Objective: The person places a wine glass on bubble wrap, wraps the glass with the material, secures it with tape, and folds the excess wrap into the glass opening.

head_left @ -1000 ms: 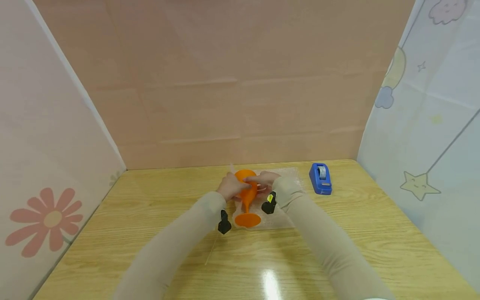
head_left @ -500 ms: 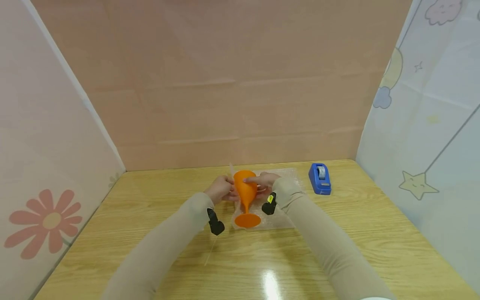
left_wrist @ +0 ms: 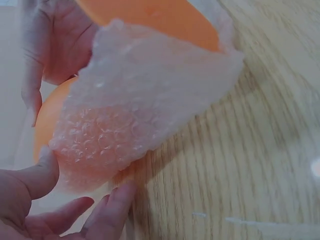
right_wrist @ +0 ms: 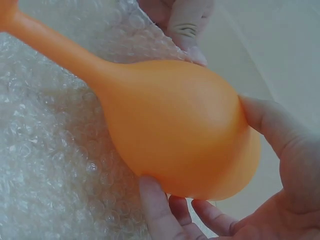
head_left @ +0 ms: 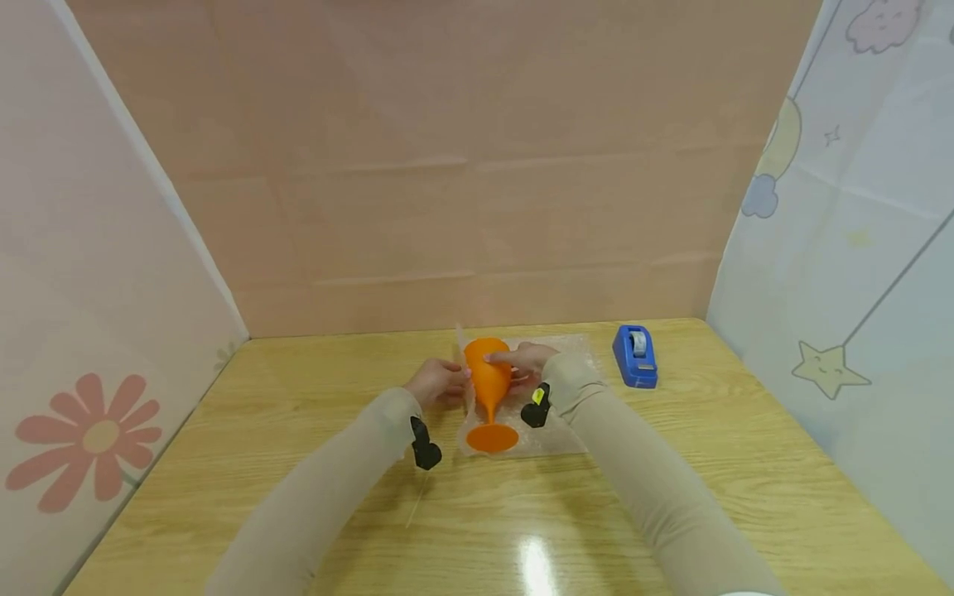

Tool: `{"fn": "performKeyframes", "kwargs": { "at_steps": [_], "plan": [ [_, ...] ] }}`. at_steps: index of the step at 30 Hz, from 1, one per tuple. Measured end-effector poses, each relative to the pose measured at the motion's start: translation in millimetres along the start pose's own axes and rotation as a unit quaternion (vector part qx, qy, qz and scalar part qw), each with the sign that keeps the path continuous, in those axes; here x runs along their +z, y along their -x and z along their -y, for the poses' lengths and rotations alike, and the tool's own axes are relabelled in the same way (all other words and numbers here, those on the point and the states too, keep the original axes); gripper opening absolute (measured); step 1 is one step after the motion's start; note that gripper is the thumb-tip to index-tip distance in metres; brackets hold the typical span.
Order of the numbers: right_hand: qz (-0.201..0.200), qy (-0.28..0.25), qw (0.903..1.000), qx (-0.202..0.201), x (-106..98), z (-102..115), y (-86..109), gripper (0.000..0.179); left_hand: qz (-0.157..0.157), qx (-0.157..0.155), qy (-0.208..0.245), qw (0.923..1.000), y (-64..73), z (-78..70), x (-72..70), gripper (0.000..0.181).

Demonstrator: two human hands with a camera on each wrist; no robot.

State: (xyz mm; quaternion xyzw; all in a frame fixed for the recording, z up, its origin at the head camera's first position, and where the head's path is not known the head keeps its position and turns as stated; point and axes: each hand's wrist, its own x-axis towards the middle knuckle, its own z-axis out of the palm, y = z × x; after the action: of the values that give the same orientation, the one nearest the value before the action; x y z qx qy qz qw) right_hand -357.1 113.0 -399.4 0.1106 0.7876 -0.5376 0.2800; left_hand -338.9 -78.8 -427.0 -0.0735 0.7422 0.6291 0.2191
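An orange wine glass (head_left: pixel 490 384) lies on a sheet of bubble wrap (head_left: pixel 555 434), its round foot toward me. My right hand (head_left: pixel 527 358) grips the bowl from the right; the right wrist view shows the thumb on one side and fingertips on the other. At the left of the glass, my left hand (head_left: pixel 436 382) pinches the raised flap of bubble wrap (left_wrist: pixel 107 125) with the thumb, which sits close against the bowl. That flap covers part of the bowl in the left wrist view. The undersides of the left fingers are partly hidden.
A blue tape dispenser (head_left: pixel 636 358) stands on the wooden table (head_left: pixel 298 430) to the right of the wrap. Behind rises a pinkish-brown backdrop (head_left: pixel 477 207), with patterned panels at both sides. A thin pale strip (head_left: pixel 417 502) lies nearer me on the left.
My left hand has drawn off the bowl to the left and now holds the wrap's left flap. The right hand and the wine glass have stayed almost in place.
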Motion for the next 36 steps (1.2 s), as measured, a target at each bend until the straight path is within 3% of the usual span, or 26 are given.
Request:
{"fn": "performKeyframes", "kwargs": {
  "at_steps": [4,9,13,17,20,24,28,31,36],
  "plan": [
    [0.011,-0.012,0.9999,0.005,0,-1,1.4,0.086,0.028,-0.015,0.029,0.9991,-1.6,0.8,-0.3,0.049],
    [0.021,-0.013,0.9997,0.005,-5,-7,-6.4,0.091,0.043,-0.005,0.023,0.9988,-2.4,0.4,1.3,0.045],
    [0.039,-0.043,0.9983,-0.003,-10,-16,-17.5,0.092,0.043,0.004,0.018,0.9989,-4.0,-1.3,3.4,0.046],
    [0.069,-0.085,0.994,0.003,-15,-19,-15.5,0.092,0.04,0.021,0.005,0.999,-3.9,-5.3,7.0,0.046],
    [0.092,-0.111,0.9894,0.017,-18,-20,-9.3,0.081,0.039,0.027,-0.005,0.9989,-1.9,-9.6,9.9,0.046],
    [0.122,-0.134,0.9831,0.028,-24,-22,-10.8,0.068,0.033,0.024,-0.02,0.999,-1.0,-14.7,12.4,0.047],
    [0.146,-0.14,0.9791,0.019,-29,-25,-15.5,0.072,0.028,0.021,-0.037,0.9987,-1.7,-17.7,13.0,0.045],
    [0.13,-0.099,0.9865,0.004,-30,-23,-12.7,0.078,0.027,0.018,-0.041,0.9986,-2.4,-18.2,13.0,0.046],
    [0.046,-0.01,0.9988,-0.013,-26,-11,-0.4,0.085,0.028,0.017,-0.049,0.9983,-3.5,-16.9,12.2,0.046]
  ]
}}
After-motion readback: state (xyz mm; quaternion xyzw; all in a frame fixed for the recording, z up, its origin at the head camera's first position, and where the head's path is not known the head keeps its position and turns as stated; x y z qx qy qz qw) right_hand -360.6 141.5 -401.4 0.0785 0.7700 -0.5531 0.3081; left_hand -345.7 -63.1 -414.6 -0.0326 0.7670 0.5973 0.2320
